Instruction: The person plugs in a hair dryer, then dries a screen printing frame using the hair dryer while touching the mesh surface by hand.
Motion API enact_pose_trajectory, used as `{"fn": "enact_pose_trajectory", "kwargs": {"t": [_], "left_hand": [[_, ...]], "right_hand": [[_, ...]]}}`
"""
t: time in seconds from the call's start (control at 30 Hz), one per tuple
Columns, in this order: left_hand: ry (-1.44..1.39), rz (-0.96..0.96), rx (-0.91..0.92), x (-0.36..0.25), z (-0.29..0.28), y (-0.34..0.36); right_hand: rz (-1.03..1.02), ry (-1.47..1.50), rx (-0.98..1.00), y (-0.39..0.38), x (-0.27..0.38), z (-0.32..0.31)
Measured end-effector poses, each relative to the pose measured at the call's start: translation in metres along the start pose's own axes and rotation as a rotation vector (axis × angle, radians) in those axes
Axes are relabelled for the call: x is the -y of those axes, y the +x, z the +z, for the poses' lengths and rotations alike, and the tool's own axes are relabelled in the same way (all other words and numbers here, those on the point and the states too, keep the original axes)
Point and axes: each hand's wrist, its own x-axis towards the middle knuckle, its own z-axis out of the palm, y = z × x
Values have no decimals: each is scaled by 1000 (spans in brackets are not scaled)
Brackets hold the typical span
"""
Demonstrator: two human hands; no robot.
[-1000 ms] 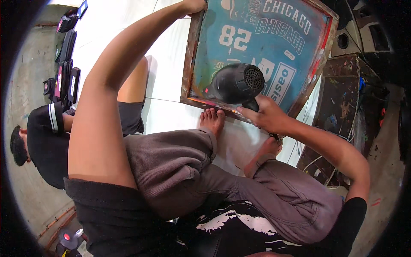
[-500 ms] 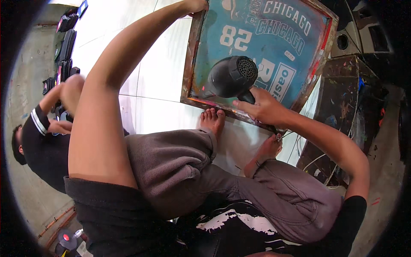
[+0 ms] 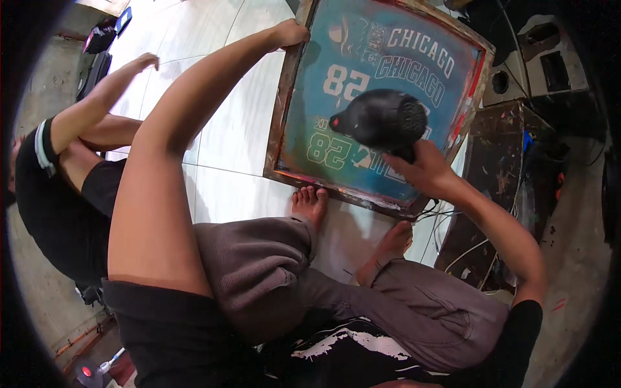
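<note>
A screen-printing frame (image 3: 279, 110) with a paint-stained wooden rim leans in front of my feet, its blue-green mesh covered with pale stencil letters and figures. My left hand (image 3: 291, 33) is closed on the frame's left side, near the upper part. In my right hand (image 3: 430, 169) is a black hair dryer (image 3: 381, 118), gripped by its handle. The dryer's body lies across the middle of the mesh in this view, apart from it as far as I can tell, with its nozzle end toward the left. Part of the stencil is hidden behind it.
At the left another person in a black shirt (image 3: 61, 200) crouches with an arm stretched out. Dark stacked items (image 3: 96, 74) line the far left wall. On the right stand a stained dark cabinet (image 3: 495, 161) and cables. White tiles (image 3: 223, 149) cover the floor.
My right hand has swung the hair dryer rightward and a little nearer, baring more stencil at the lower left. My left hand still holds the frame. The other person's arm now reaches forward.
</note>
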Motion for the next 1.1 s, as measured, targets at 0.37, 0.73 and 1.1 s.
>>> {"fn": "enact_pose_trajectory", "kwargs": {"t": [0.37,0.73,1.1], "left_hand": [[-80,61,-39,5,2,7],[1,54,-78,2,2,0],[17,89,-182,-4,2,-11]], "right_hand": [[-162,-45,-451,2,12,-64],[74,-71,-437,1,32,-69],[-157,95,-316,-2,55,-58]]}}
